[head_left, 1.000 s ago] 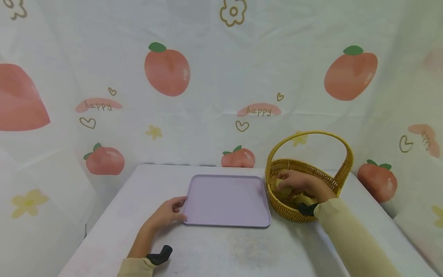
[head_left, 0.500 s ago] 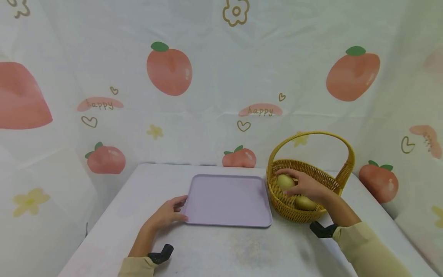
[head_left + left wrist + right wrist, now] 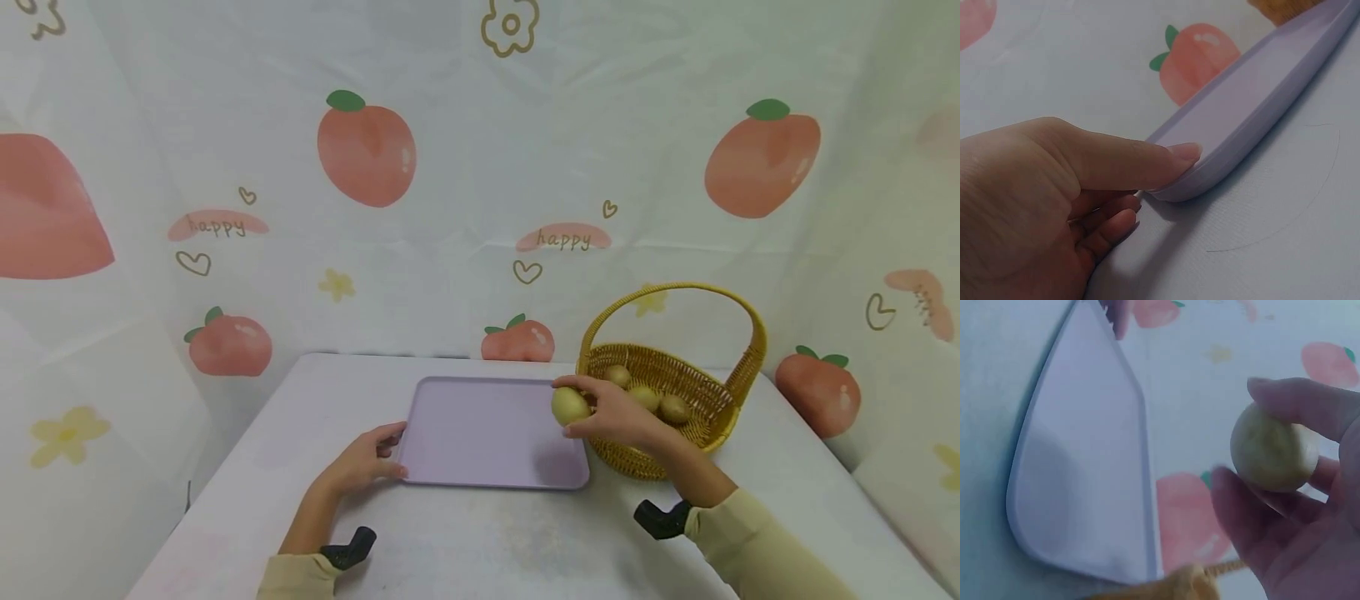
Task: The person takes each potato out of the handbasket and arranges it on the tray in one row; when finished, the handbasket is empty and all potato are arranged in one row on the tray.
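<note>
My right hand (image 3: 615, 412) grips a pale yellow potato (image 3: 571, 406) between thumb and fingers. It hovers over the right edge of a shallow lilac tray (image 3: 487, 433). In the right wrist view the potato (image 3: 1272, 450) hangs in the air, clear of the tray (image 3: 1091, 462). Beside that hand stands a golden wicker basket (image 3: 626, 460) with a tall arched handle and three more potatoes visible, one being this brownish potato (image 3: 675, 408). My left hand (image 3: 360, 462) holds the tray's left side. The left wrist view shows its thumb (image 3: 1141, 164) over the rim, with other fingers curled lower down.
A white cloth covers the table (image 3: 480, 542). Behind it hangs a white curtain (image 3: 450, 283) printed with peaches, hearts and flowers. The basket handle (image 3: 675, 286) arches up behind the right hand. Black wrist mounts (image 3: 352, 548) stick out beneath both forearms.
My right hand has taken a potato out of the basket and moved left with it to the tray's edge. More potatoes show in the basket. The left hand stays on the tray.
</note>
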Motion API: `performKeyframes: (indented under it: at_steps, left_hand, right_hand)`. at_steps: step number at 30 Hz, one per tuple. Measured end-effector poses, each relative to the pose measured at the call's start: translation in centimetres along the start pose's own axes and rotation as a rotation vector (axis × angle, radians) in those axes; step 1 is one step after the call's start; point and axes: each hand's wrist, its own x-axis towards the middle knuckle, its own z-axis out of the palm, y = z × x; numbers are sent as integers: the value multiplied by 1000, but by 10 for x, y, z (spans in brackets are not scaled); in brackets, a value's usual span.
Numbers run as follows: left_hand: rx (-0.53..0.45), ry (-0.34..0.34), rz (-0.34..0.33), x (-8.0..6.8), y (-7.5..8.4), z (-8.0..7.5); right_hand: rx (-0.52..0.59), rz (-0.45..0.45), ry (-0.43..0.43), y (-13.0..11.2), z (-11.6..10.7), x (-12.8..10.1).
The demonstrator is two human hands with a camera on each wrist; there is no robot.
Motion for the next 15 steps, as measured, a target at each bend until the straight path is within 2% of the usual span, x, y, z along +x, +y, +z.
performKeyframes:
  at_steps: [5, 10, 15]
  left_hand:
    - [14, -1, 9, 0, 1, -1]
    - [16, -4, 2, 0, 1, 0]
    - [15, -3, 8, -1, 1, 0]
  right_hand:
    - [-127, -65, -3, -5, 21, 20]
    - [-162, -112, 23, -10, 49, 39]
    - [-180, -106, 31, -12, 80, 59]
